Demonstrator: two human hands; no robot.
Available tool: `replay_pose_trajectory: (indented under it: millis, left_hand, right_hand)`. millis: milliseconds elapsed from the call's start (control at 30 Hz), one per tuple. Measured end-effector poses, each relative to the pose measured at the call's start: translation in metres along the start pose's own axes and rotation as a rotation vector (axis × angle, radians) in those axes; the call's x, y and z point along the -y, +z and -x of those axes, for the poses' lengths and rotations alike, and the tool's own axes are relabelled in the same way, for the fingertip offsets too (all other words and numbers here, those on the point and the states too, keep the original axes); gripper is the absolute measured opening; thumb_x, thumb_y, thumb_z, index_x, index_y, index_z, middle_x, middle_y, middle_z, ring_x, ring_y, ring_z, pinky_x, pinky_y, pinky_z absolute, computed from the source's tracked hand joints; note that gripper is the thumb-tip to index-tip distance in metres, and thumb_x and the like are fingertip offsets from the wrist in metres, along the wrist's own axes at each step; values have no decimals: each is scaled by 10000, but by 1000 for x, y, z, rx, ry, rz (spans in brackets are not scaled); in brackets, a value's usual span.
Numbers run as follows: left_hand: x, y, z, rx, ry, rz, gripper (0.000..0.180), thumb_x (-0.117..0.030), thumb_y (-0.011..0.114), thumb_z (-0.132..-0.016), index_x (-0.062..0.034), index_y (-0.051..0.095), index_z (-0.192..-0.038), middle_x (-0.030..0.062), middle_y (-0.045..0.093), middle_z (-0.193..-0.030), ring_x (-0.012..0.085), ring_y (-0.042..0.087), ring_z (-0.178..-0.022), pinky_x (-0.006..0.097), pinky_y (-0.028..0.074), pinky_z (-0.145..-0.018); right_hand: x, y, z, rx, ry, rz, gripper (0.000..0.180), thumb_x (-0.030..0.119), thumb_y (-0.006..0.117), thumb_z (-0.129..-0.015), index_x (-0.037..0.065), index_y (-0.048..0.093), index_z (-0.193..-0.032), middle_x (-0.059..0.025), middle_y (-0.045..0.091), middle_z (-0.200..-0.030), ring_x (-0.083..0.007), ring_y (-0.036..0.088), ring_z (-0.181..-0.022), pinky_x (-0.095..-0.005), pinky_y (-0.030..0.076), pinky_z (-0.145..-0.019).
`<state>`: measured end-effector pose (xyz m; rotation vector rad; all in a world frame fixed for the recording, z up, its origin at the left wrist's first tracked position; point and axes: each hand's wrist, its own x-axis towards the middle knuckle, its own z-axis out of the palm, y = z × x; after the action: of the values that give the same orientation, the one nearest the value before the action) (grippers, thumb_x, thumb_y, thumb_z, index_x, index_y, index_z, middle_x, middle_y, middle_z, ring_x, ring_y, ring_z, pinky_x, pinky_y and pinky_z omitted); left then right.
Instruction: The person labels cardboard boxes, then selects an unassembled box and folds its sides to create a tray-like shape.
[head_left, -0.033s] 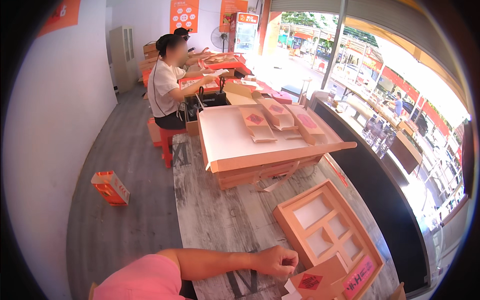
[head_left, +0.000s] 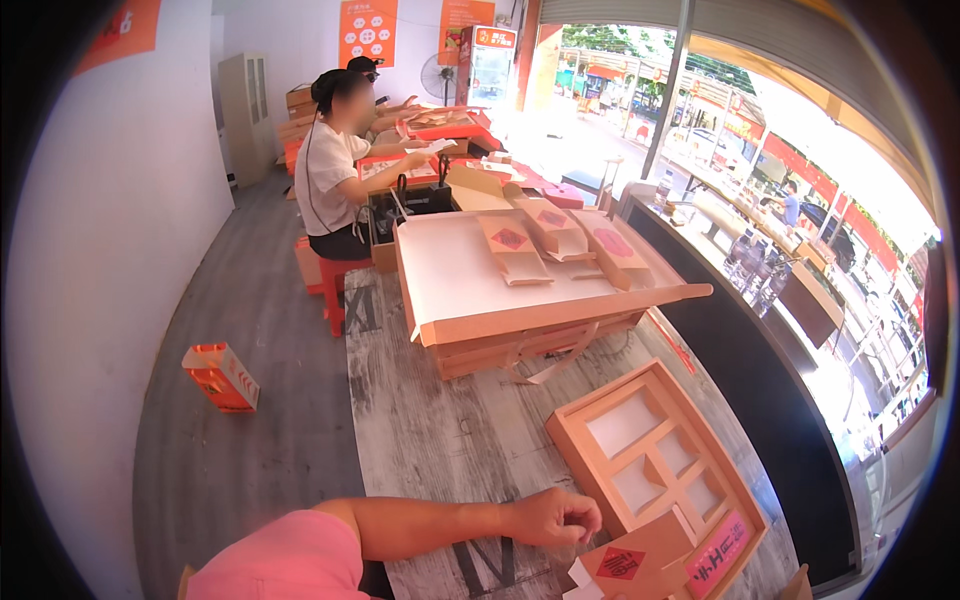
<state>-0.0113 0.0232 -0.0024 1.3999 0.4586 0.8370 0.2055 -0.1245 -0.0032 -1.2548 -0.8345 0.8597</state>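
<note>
My left hand [head_left: 556, 517] reaches in from the lower left, beyond a pink sleeve [head_left: 285, 560]. Its fingers are curled in and pressed together; whatever they may hold is hidden or too small to make out. Just below and right of it lies a small brown carton [head_left: 640, 555] with a dark red diamond label, tilted over the near end of a shallow cardboard tray [head_left: 575, 420]. Dividers split this tray into several compartments with pale bottoms. A pink printed panel [head_left: 718, 552] sits in the tray's near right corner. My right hand is out of sight.
Farther along the wood-patterned table [head_left: 455, 430] stands a large open box [head_left: 440, 270] with several small cartons [head_left: 508, 245] on it. A seated person [head_left: 330, 160] handles paper beyond it. An orange bag [head_left: 220, 378] stands on the floor at left.
My left hand has shifted very slightly to the right, its fingers still curled. The carton and tray stay where they were.
</note>
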Motion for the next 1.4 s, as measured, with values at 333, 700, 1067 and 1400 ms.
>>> replay_pose_trajectory:
  millis: [333, 700, 1067, 1400]
  left_hand:
    - [-3, -51, -12, -79, 2, 929, 484, -396, 595, -1041, -60, 563, -1389, 65, 684, -985, 139, 628, -866, 277, 522, -803]
    - [23, 12, -3, 199, -229, 288, 182, -99, 681, -999, -18, 648, -1158, -21, 662, -999, 49, 596, -901, 233, 506, -793]
    - [27, 8, -2, 94, -204, 267, 144, -137, 681, -1001, -32, 647, -1095, -28, 647, -987, 48, 588, -915, 230, 501, -807]
    - [-10, -10, -3, 73, -138, 320, 206, -131, 691, -976, -22, 646, -1146, 24, 692, -998, 98, 652, -952, 269, 530, -859]
  right_hand:
    - [16, 0, 5, -11, 55, 8, 80, 99, 606, -993, 34, 590, -950, 21, 568, -756, -76, 499, -652, -240, 396, -572]
    - [18, 2, -1, 31, 21, 92, 134, 122, 602, -991, 41, 632, -888, 14, 589, -753, -81, 522, -659, -252, 401, -571]
    - [17, 6, 4, 1, 34, 44, 132, 135, 590, -1009, 33, 610, -927, -12, 602, -817, -102, 533, -699, -266, 433, -597]
    - [24, 4, 3, 25, 33, 145, 164, 130, 606, -986, 33, 636, -858, -14, 608, -766, -104, 543, -675, -276, 449, -592]
